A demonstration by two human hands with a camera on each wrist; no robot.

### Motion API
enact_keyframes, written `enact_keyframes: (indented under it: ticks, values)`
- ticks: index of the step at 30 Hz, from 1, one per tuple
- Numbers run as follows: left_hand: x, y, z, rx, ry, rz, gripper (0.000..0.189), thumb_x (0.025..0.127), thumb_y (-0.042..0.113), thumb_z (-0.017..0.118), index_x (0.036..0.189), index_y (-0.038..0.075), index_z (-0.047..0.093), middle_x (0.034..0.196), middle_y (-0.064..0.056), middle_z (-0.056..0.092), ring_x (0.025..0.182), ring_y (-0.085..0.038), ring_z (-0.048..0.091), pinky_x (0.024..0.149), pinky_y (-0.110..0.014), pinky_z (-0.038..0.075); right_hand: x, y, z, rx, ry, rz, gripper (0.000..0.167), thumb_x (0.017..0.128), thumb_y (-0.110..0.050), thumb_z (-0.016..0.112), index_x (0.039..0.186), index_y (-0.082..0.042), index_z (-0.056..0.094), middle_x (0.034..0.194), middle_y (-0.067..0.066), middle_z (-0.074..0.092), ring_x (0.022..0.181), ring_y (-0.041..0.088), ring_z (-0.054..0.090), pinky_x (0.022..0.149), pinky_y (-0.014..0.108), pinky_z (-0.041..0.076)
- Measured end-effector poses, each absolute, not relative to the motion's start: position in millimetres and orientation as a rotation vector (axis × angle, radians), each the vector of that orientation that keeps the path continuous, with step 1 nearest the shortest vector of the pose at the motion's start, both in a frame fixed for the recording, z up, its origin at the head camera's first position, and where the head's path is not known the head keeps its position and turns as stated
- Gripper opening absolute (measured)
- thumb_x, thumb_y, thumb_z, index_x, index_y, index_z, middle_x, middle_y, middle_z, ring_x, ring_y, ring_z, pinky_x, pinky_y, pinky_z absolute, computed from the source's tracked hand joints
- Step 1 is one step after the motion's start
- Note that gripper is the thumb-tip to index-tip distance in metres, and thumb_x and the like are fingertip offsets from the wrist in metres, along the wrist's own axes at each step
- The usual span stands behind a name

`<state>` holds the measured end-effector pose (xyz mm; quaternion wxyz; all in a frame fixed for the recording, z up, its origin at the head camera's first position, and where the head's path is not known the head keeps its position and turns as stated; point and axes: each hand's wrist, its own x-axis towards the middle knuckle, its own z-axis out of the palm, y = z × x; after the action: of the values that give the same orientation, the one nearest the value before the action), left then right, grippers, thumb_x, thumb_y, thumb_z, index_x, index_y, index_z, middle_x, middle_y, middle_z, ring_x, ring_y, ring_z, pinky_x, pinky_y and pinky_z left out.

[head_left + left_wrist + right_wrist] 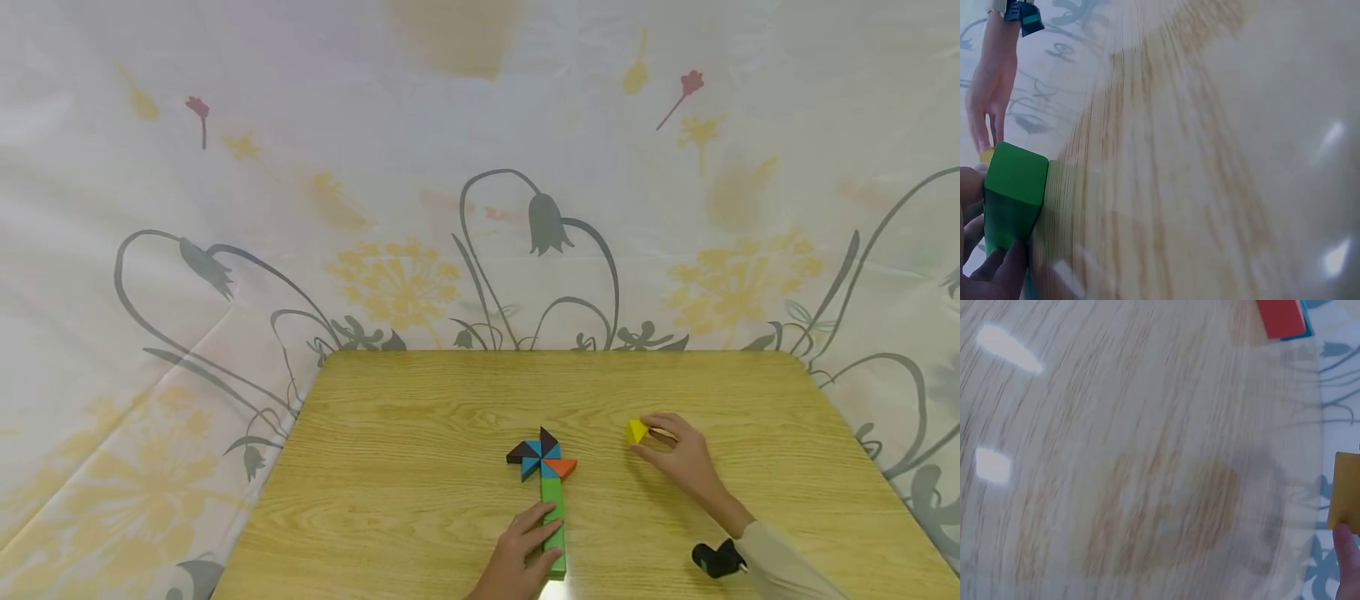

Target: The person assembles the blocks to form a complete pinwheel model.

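Note:
On the table lies a flat pinwheel of triangular blocks, blue in the middle with dark tips (pixel 550 440) and an orange tip (pixel 561 468). A row of green blocks (pixel 551 490) runs down from it toward the near edge. My left hand (pixel 513 554) rests along the left of this row, its fingers reaching onto it; the left wrist view shows the row's green end block (pixel 1016 175) close up beside the fingers. To the right of the pinwheel, my right hand (pixel 686 458) pinches a yellow triangular block (pixel 636 431) between thumb and fingers.
The wood-grained table (pixel 405 400) has rounded far corners. Behind it hangs a pale cloth (pixel 420 167) printed with flowers. A black wrist camera (pixel 716 559) sits at the right sleeve (pixel 783 562).

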<state>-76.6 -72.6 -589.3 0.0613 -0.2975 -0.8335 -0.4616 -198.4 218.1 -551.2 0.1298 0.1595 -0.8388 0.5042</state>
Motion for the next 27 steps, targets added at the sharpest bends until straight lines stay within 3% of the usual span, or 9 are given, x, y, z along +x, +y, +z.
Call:
enact_keyframes:
  ticks: [7, 22, 27]
  values:
    - [-75.0, -71.5, -588.4, -0.914, -2.515, -1.391, 0.038, 0.098, 0.018, 0.052, 0.129, -0.003, 0.055, 0.140, -0.014, 0.044, 0.126, -0.036, 0.042, 0.097, -0.040, 0.045, -195.2, 201.0, -538.5, 0.550, -2.442, 1.589, 0.041, 0.075, -0.002, 0.079, 0.112, 0.007, 0.063, 0.110, 0.019, 0.058, 0.099, 0.022, 0.060, 0.083, 0.024, 0.051]
    - [-72.0, -68.7, -585.4, -0.889, -2.520, -1.351, 0.037, 0.098, 0.018, 0.051, 0.128, -0.005, 0.056, 0.139, -0.017, 0.045, 0.123, -0.037, 0.046, 0.093, -0.040, 0.048, -176.9, 156.5, -501.4, 0.756, -2.392, 1.649, 0.040, 0.071, 0.010, 0.076, 0.109, 0.011, 0.062, 0.109, 0.028, 0.057, 0.096, 0.043, 0.057, 0.082, 0.016, 0.049]
    - [-69.9, -68.1, -584.1, -0.819, -2.596, -1.420, 0.040, 0.100, 0.023, 0.049, 0.130, -0.001, 0.056, 0.141, -0.013, 0.044, 0.125, -0.034, 0.045, 0.094, -0.037, 0.047, -172.3, 146.3, -494.9, 0.826, -2.377, 1.666, 0.040, 0.072, 0.009, 0.076, 0.110, 0.011, 0.062, 0.108, 0.028, 0.057, 0.095, 0.042, 0.057, 0.083, 0.027, 0.052]
